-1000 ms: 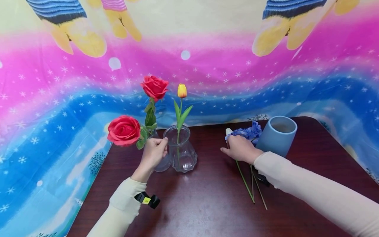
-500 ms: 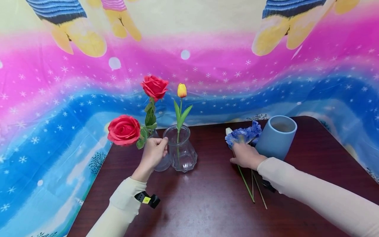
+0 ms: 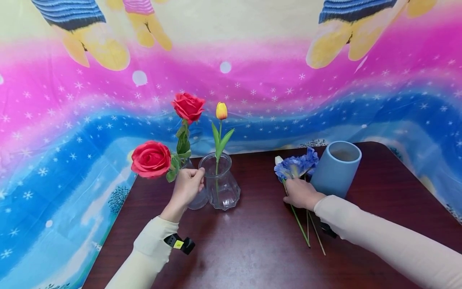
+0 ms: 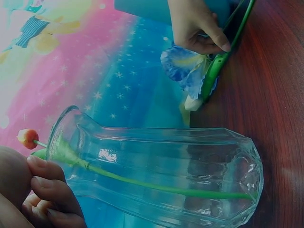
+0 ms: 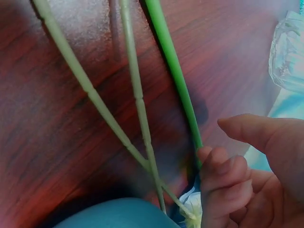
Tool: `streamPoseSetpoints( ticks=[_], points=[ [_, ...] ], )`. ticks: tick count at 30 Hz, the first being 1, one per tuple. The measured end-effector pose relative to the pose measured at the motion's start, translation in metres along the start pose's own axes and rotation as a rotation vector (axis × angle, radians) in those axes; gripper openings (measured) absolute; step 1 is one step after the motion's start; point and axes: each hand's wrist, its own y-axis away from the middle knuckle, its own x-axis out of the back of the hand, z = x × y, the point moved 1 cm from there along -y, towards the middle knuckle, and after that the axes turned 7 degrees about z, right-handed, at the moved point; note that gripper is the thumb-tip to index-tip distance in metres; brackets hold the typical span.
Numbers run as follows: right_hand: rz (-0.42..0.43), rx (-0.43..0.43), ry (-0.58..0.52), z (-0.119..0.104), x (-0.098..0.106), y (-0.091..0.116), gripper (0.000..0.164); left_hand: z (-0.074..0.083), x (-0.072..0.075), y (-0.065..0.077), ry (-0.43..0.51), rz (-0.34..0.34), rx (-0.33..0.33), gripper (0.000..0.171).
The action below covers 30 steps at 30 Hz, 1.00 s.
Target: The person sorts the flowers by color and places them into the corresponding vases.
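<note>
My left hand [image 3: 189, 184] grips the rim of a clear glass vase [image 3: 225, 192], its fingers curled at the mouth. One yellow-orange tulip [image 3: 221, 110] stands inside that vase, its green stem [image 4: 190, 192] reaching the bottom. To the right, my right hand [image 3: 301, 193] is low over flowers lying on the table. Its fingers touch a green stem [image 5: 173, 66], while the thumb stands apart from them. Blue flowers [image 3: 297, 163] and a white bud [image 3: 278, 160] lie just beyond this hand. Two thin brownish stems [image 5: 90, 90] cross beside the green one.
A blue-grey vase [image 3: 335, 170] stands close behind the right hand. Two red roses [image 3: 151, 159] rise from a second clear vase [image 3: 197, 200], partly hidden by the left hand. The dark wooden table [image 3: 231, 249] meets a patterned cloth [image 3: 252, 80] at the back.
My right hand has drawn back from the blue flower heads toward the stems, slightly rightward and nearer me, uncovering the petals. The left hand and its vase have stayed in place.
</note>
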Motion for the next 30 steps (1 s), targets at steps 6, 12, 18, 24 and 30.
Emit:
streamPoseSetpoints(
  ticks=[6,12,18,24,30],
  points=[
    [-0.024,0.002,-0.008,0.002,-0.005,0.002,0.031,0.001,0.0,0.0,0.004,-0.005,0.004,0.053],
    [-0.042,0.012,-0.003,0.003,-0.006,0.004,0.028,0.0,0.0,0.0,0.007,-0.005,0.0,0.052],
    [-0.052,0.029,0.005,0.001,-0.007,0.002,0.024,0.0,0.0,-0.001,0.011,-0.002,0.002,0.052],
    [-0.061,0.027,0.003,0.001,-0.01,-0.003,0.028,-0.001,0.0,0.0,0.014,0.0,0.001,0.052],
    [-0.109,-0.011,-0.051,0.005,-0.012,-0.007,0.034,0.0,0.001,-0.001,0.009,-0.004,-0.001,0.052]
  ],
)
